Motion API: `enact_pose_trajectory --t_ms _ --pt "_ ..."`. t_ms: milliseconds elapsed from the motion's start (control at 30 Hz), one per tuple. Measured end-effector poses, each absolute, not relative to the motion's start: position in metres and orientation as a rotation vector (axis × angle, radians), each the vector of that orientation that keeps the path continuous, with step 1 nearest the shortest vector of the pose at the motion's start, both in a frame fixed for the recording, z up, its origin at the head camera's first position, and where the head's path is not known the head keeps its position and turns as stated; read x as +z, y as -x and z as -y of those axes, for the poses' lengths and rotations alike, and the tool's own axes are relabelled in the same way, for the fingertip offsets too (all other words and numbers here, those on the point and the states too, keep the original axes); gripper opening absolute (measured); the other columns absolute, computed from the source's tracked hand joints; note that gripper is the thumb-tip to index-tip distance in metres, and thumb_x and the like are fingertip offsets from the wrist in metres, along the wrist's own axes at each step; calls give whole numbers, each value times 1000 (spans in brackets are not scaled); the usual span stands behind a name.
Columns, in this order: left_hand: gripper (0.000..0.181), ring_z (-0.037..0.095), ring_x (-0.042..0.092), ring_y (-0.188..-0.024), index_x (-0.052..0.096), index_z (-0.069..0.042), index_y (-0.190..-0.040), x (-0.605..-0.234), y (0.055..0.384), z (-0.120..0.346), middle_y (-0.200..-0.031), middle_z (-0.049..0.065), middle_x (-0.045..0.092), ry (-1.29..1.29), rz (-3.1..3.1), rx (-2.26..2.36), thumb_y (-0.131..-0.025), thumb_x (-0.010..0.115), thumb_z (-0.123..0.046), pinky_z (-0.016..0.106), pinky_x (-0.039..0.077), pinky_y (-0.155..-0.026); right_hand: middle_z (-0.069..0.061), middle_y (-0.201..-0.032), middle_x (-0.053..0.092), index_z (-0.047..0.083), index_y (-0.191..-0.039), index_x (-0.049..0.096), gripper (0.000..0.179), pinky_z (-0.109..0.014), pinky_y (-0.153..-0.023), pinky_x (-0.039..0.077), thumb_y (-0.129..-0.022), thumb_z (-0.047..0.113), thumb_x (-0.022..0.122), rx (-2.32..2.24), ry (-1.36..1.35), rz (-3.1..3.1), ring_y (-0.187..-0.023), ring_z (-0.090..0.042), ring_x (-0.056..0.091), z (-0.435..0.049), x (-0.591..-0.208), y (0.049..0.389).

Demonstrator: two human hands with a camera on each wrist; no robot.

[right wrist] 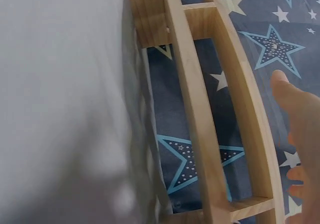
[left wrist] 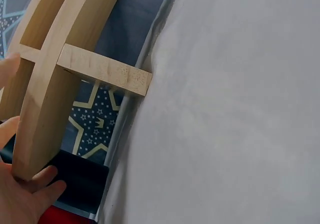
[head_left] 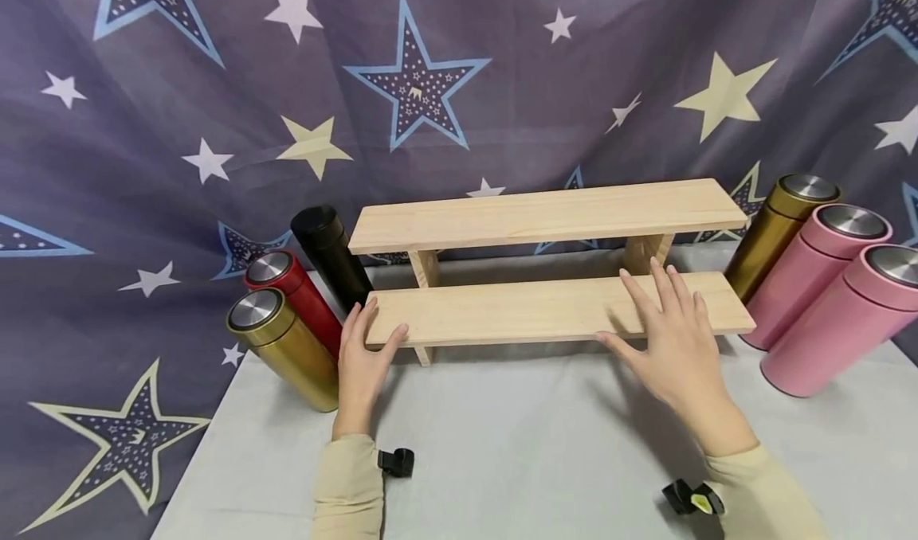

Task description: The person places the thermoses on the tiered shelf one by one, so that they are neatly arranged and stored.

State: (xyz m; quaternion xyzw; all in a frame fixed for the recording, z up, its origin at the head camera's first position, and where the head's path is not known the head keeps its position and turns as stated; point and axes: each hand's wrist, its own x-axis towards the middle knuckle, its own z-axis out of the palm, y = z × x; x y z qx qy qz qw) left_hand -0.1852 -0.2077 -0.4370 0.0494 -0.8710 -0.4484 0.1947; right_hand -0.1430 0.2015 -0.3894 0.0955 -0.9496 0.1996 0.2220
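A two-tier wooden shelf (head_left: 545,309) stands on the pale cloth, its upper board set behind the lower one. My left hand (head_left: 362,369) is at the left end of the lower board. In the left wrist view, fingertips (left wrist: 45,184) curl round that board end, with other fingers on its upper side. Over the right part of the lower board, my right hand (head_left: 677,357) is spread, casting a shadow. The right wrist view shows the thumb (right wrist: 287,91) apart from the wood and nothing held; part of that hand lies outside the view.
Left of the shelf stand a black flask (head_left: 333,253), a red flask (head_left: 301,289) and a gold flask (head_left: 287,349). On the right are another gold flask (head_left: 770,237) and two pink flasks (head_left: 810,277). A star-patterned curtain (head_left: 502,110) hangs behind the cloth-covered table (head_left: 516,444).
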Motion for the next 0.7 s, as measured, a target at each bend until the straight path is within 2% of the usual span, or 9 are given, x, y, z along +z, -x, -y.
enact_pose_trajectory --t_ms 167,300,433,533,567,633,700 --pt "70 35 36 -140 54 -20 -143 -442 183 207 -154 14 37 -136 2448 -1248 -83 79 -45 54 30 -111 -13 -161 24 23 -155 36 84 -63 -113 16 -85 50 74 684 -262 2539 -147 -37 20 -207 -382 132" --pt "69 34 39 -138 56 -19 -141 -442 181 209 -151 13 42 -134 2447 -1221 -82 80 -46 53 32 -110 -7 -160 30 24 -153 41 81 -67 -105 26 -83 40 79 810 -214 2469 -143 -37 29 -217 -376 119" --pt "70 33 40 -137 57 -19 -140 -442 181 212 -152 11 41 -130 2484 -1190 -81 79 -49 52 33 -109 -3 -157 36 23 -151 44 79 -67 -105 27 -82 30 82 912 -167 2404 -144 -30 31 -231 -375 104" --pt "71 34 39 -138 56 -19 -140 -440 182 212 -154 10 38 -125 2525 -1166 -81 78 -51 54 33 -109 -3 -154 41 20 -149 48 81 -44 -115 28 -77 19 86 936 -167 2313 -142 -16 34 -242 -377 94" --pt "71 35 39 -138 55 -19 -141 -439 183 212 -155 9 37 -120 2538 -1159 -82 78 -51 54 33 -108 -4 -152 44 19 -148 49 81 -35 -114 29 -76 16 86 940 -172 2277 -139 -10 37 -245 -378 91" --pt "72 35 38 -139 55 -19 -142 -437 184 213 -156 9 35 -108 2561 -1148 -82 77 -52 54 33 -108 -2 -149 47 19 -146 52 80 -14 -105 30 -74 11 87 946 -159 2221 -129 3 43 -251 -379 85" --pt "73 34 37 -139 53 -18 -143 -435 185 213 -157 8 33 -91 2578 -1143 -82 78 -51 54 33 -109 -4 -146 51 14 -143 55 75 -9 -101 29 -76 14 86 954 -165 2168 -126 8 44 -257 -380 80"
